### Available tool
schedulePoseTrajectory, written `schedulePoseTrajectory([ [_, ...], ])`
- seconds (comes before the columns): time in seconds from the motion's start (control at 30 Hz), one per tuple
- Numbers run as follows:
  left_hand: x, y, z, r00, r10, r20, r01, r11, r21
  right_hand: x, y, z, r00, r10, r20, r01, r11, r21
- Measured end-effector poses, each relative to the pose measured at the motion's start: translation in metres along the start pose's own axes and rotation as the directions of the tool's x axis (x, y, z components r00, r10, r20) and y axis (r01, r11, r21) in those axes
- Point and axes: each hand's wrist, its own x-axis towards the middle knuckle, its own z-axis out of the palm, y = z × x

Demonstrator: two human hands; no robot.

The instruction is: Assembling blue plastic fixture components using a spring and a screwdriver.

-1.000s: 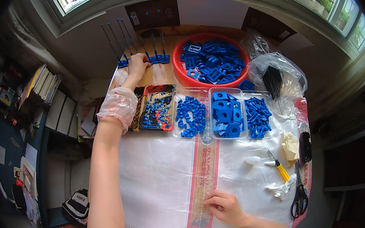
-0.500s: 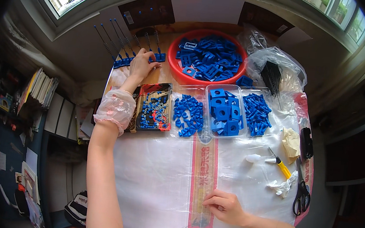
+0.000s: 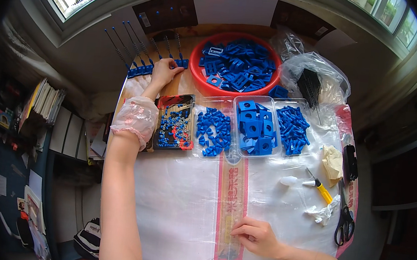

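Observation:
My left hand (image 3: pixel 165 71) reaches to the far left of the table, with thumb and fingers closed at the near edge of a blue base block (image 3: pixel 182 63). That block stands in a row of blue bases (image 3: pixel 140 71) carrying upright thin rods with springs and blue tips. The hand hides part of the row. My right hand (image 3: pixel 258 237) rests on the plastic sheet (image 3: pixel 181 198) near my body. Its fingers are curled and pressed together; whatever may be between them is hidden.
Behind the trays stands a red basin (image 3: pixel 194 70) of blue plates. A black tray (image 3: pixel 191 123) and clear trays (image 3: pixel 232 132) hold small blue parts. Black rods (image 3: pixel 309 87) lie on a plastic bag. At right are a yellow-handled tool (image 3: pixel 323 193), crumpled paper and black scissors (image 3: pixel 345 225).
My left hand has shifted slightly right, and its fingers have closed in at the blue base block. My right hand has stayed in place.

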Motion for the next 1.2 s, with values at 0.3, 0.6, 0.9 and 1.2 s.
schedulePoseTrajectory([
  [0.3,0.011,0.0,-0.001,1.0,-0.012,0.023,0.012,1.0,-0.001,0.001,-0.002,0.0,1.0,0.012,0.009,-0.013,1.0,0.003],
  [0.6,-0.006,0.035,-0.004,0.996,-0.047,-0.08,0.056,0.992,0.112,0.0,0.002,0.001,1.0,0.007,-0.002,-0.007,1.0,-0.005],
  [0.9,0.01,0.039,0.0,0.97,-0.137,-0.203,0.144,0.989,0.019,0.002,-0.001,-0.001,1.0,-0.004,0.014,0.004,1.0,-0.016],
  [1.2,0.014,0.042,0.0,0.969,-0.091,-0.229,0.115,0.989,0.094,0.0,0.003,0.001,1.0,-0.008,0.009,0.008,1.0,0.012],
])
